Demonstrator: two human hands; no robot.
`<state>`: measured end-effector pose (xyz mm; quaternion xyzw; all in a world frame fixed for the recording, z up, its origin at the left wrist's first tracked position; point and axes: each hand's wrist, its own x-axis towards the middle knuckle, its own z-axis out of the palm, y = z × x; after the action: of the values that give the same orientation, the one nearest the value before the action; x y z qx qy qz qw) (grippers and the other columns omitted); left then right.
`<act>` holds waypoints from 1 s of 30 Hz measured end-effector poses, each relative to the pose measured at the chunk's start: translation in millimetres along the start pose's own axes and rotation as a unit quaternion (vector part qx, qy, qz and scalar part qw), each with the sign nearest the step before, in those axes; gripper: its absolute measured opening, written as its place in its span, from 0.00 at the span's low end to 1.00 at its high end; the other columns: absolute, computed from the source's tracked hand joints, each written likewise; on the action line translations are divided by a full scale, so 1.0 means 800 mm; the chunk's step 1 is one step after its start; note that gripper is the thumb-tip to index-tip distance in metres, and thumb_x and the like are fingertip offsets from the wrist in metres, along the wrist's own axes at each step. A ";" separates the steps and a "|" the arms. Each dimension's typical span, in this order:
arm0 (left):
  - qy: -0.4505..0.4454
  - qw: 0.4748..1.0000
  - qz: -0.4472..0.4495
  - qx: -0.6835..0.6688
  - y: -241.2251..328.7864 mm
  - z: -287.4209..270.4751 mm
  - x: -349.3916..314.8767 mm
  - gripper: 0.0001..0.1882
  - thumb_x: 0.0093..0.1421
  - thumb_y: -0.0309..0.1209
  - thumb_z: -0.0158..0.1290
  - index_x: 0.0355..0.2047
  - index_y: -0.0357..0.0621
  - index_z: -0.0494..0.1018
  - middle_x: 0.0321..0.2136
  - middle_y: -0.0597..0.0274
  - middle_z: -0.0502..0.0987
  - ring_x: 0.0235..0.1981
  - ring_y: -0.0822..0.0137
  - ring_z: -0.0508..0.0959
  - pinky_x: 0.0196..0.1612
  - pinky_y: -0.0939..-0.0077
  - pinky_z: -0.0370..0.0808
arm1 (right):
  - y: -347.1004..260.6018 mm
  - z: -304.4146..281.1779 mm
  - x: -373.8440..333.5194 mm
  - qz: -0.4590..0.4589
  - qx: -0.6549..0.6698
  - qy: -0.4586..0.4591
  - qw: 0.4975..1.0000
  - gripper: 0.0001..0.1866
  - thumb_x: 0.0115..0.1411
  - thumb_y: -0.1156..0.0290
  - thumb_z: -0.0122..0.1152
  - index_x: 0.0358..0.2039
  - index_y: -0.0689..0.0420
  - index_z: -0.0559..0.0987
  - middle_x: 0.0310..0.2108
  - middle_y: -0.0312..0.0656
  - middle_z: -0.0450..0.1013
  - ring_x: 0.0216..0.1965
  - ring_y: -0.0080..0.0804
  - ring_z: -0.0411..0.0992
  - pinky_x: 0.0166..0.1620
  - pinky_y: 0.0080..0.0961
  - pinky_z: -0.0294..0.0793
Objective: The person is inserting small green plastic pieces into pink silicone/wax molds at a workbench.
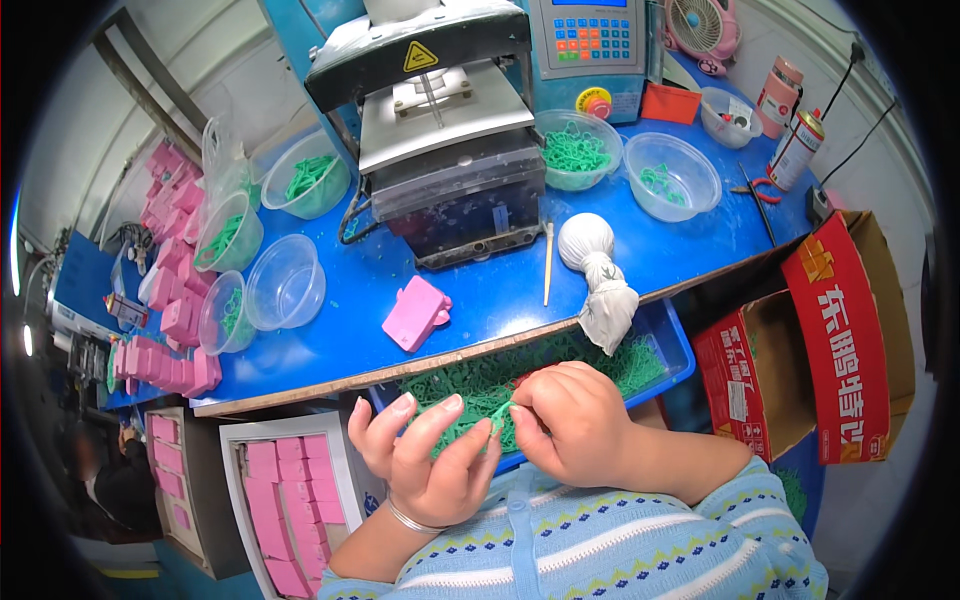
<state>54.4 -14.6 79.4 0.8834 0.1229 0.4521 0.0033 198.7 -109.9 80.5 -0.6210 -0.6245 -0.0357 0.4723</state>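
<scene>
My left hand (425, 455) pinches a thin green strip (502, 410) between thumb and forefinger, its other fingers spread. My right hand (572, 418) is closed on the strip's other end, with the fingers curled in. Both hands are held close together in front of my body, over a blue bin (688, 362) heaped with thin green strips (450, 385). Something small and red shows beside the right hand, too little of it to name. Beyond the bin, a pink block (417, 313) lies on the blue table (480, 300).
A press machine (450, 170) stands at the table's back. Clear plastic bowls (286, 283) flank it, several holding green pieces. A wooden stick (548, 265) and a white cloth-wrapped bundle (600, 270) lie near the edge. Red cartons (835, 340) stand right; a box of pink blocks (290, 490) stands left.
</scene>
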 end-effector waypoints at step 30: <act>-0.025 0.964 -0.126 -0.234 0.001 0.002 -0.003 0.10 0.44 0.32 0.62 0.29 0.49 0.77 0.43 0.57 0.67 0.51 0.52 0.61 0.53 0.59 0.57 | 0.001 0.001 -0.002 -0.030 0.111 -0.013 0.993 0.05 0.48 0.72 0.57 0.25 0.58 0.71 0.19 0.41 0.63 0.19 0.40 0.64 0.22 0.33 0.61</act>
<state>53.9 -15.6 76.6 0.8464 0.1239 0.4424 0.2694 198.6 -110.3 78.6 -0.5461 -0.6490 0.0276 0.5290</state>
